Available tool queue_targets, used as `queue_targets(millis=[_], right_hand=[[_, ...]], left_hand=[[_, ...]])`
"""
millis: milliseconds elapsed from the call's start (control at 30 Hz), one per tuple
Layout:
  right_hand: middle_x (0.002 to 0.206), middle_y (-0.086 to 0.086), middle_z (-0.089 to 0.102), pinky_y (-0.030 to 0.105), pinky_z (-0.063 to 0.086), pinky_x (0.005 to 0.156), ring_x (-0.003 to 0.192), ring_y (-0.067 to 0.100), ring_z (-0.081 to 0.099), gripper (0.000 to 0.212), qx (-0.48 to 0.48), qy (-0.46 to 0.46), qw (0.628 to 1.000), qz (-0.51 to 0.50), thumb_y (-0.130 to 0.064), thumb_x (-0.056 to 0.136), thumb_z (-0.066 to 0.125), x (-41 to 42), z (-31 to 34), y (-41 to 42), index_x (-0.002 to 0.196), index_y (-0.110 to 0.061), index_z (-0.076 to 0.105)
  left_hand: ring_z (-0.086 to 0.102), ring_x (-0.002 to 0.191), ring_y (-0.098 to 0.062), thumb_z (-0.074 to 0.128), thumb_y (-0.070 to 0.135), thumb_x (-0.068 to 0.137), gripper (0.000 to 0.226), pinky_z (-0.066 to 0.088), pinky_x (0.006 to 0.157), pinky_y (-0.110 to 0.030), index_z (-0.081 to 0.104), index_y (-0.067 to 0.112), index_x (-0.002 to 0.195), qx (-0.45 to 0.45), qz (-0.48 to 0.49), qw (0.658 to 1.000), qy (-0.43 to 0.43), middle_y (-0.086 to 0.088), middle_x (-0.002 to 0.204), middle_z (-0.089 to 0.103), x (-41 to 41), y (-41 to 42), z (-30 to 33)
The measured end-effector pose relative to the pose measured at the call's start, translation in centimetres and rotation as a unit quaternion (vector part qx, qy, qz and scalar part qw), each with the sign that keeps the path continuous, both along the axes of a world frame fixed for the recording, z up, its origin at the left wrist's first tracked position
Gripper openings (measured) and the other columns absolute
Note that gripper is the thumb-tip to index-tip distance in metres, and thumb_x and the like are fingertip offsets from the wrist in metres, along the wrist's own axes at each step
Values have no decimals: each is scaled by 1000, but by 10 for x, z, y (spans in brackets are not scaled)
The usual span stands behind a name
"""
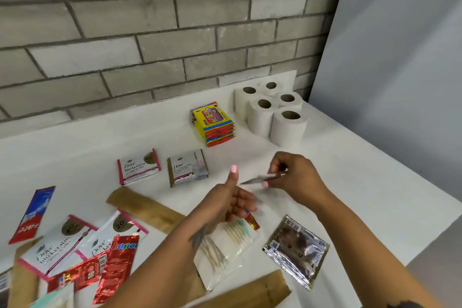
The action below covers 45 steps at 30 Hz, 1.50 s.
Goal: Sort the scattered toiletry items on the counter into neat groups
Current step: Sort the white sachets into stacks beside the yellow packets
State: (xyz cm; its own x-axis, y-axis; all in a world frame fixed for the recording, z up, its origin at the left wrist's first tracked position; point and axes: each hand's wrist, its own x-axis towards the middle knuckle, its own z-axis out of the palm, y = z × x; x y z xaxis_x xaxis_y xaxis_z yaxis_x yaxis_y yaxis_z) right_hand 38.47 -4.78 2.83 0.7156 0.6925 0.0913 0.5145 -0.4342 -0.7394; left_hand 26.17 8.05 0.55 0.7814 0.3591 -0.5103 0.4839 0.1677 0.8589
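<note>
Nearest, along the front edge of the white table, brown paper sleeves lie flat, and a clear bag of cotton swabs rests partly under the left forearm. Just right of it lies a silver foil sachet, face down. At the near left is a loose heap: red foil sachets overlapping two white Dove sachets, with a red and blue toothpaste sachet just beyond them, apart from the heap.

Above the middle of the table, the left hand is raised with its thumb up and its fingers curled; something small seems to sit in the fingers, but blur hides what. The right hand pinches a thin silvery sachet seen edge-on, held off the table between thumb and fingers. The two hands are close but not touching.

Further back, a single Dove sachet lies beside a small stack of Dove sachets. Behind those stands a tidy stack of yellow packets, and in the far corner by the brick wall five toilet paper rolls stand upright, touching.
</note>
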Motion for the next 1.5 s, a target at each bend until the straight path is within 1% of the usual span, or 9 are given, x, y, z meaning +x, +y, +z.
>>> queue_targets(millis=[100,200,367,533,667,933,1100,1300,1500], right_hand=[[74,-9,62,33,43,72,80,18,55,38,67,-127,988,61,-8,52,81,-13,-6,15,57,-35,53],[90,-10,60,26,43,79,93,14,50,32,79,-127,986,69,0,56,79,-16,-16,20,63,-27,65],[99,-4,52,14,42,80,95,9,53,58,128,13,992,4,25,66,46,-21,-16,24,75,-33,48],[97,3,62,37,52,76,87,23,61,33,183,228,955,-47,12,82,46,-20,-12,37,96,-18,48],[90,9,67,31,53,64,73,24,61,26,224,344,911,-25,5,89,43,-24,-8,46,102,-17,48],[83,9,62,29,55,57,72,20,63,38,101,264,957,57,5,81,64,-34,-21,98,105,-24,58],[73,-4,57,22,48,58,59,13,53,37,56,183,981,32,6,82,59,-24,-37,145,113,-13,67],[107,5,64,28,44,88,98,22,59,38,-72,51,995,43,-8,88,54,-18,-45,182,123,-20,61],[104,11,55,27,43,84,101,29,57,38,-158,-26,983,86,-16,95,43,-20,-61,187,131,-21,54]], left_hand=[[69,58,-14,33,56,94,58,53,48,-21,65,9,101,-184,72,977,-74,-9,81,73,1,7,8],[70,59,-15,49,21,95,25,56,49,-25,58,6,114,-191,147,961,-135,-8,76,73,0,16,11],[68,63,-17,50,15,96,9,57,55,-31,58,13,100,-122,159,971,-130,-8,81,70,-7,33,13],[66,74,-19,50,18,96,20,58,53,-27,54,12,114,-108,154,973,-137,-10,92,68,-12,43,15],[66,68,-15,52,19,95,24,51,48,-21,56,12,117,-72,161,975,-131,-7,91,69,-21,57,10],[60,59,-13,64,26,88,20,51,49,-21,54,10,85,119,173,976,-63,-6,73,59,-38,102,-7],[65,83,-17,78,4,71,65,57,59,-26,44,15,125,121,208,967,-87,-9,106,62,-30,138,-11],[59,112,-19,77,11,75,62,42,94,-19,53,12,132,338,78,938,1,-3,128,56,-19,157,-23],[26,140,-29,61,30,89,58,20,109,-26,40,18,142,469,-44,875,114,-13,151,26,-13,154,-31]])
